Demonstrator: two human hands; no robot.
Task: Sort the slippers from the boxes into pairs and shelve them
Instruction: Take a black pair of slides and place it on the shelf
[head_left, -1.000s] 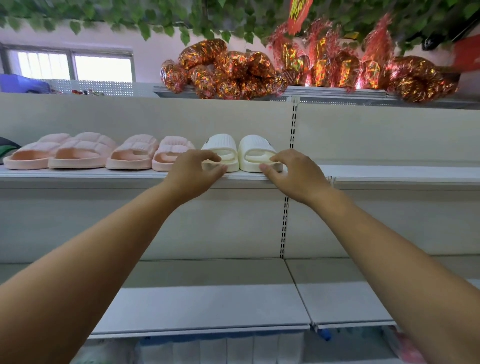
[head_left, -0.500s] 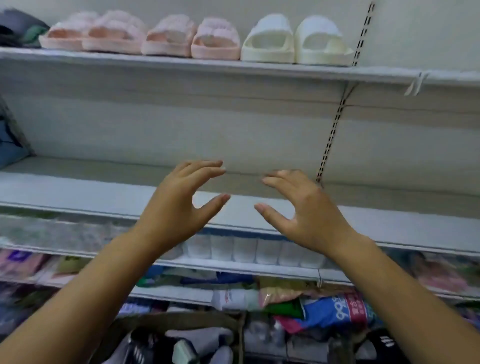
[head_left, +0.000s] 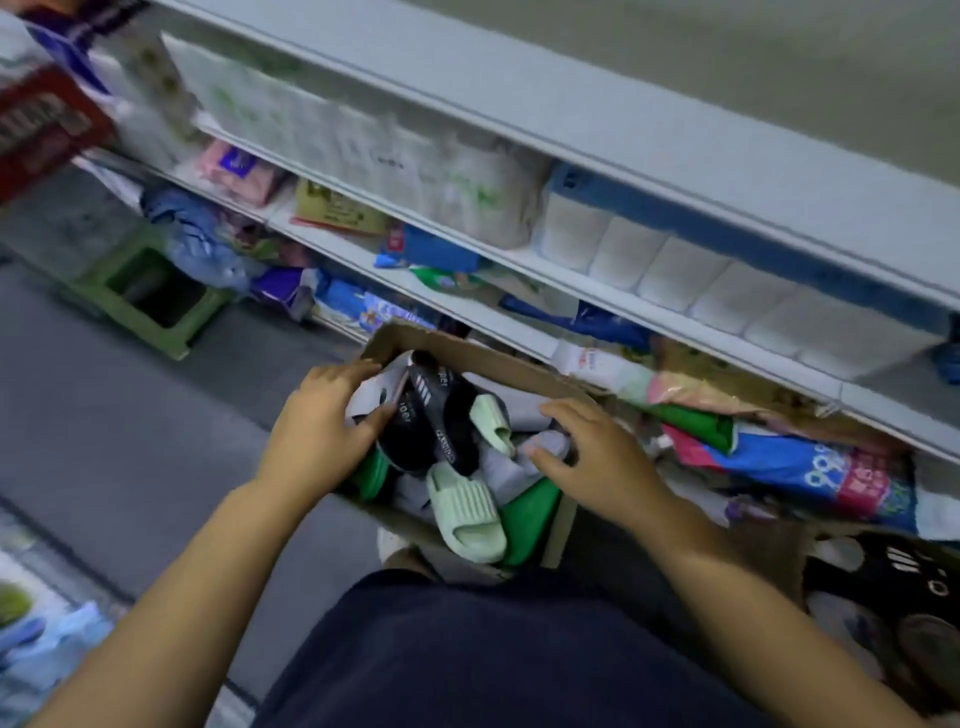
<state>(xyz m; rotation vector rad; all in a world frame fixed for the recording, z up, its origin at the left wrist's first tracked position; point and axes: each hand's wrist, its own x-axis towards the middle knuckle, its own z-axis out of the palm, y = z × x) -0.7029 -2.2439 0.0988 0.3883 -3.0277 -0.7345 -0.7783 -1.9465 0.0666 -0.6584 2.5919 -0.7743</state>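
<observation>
Left hand curls round a pale grey slipper in the cardboard box as right hand spreads over a second grey slipper, grip unclear; checking colour and size before lifting looks wisest.

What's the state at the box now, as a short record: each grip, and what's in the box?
left grip: curled round a pale grey slipper at the box's left side
right grip: on the grey slippers at the right; hold unclear
cardboard box: also black slippers, light green slipper, dark green slipper
</observation>
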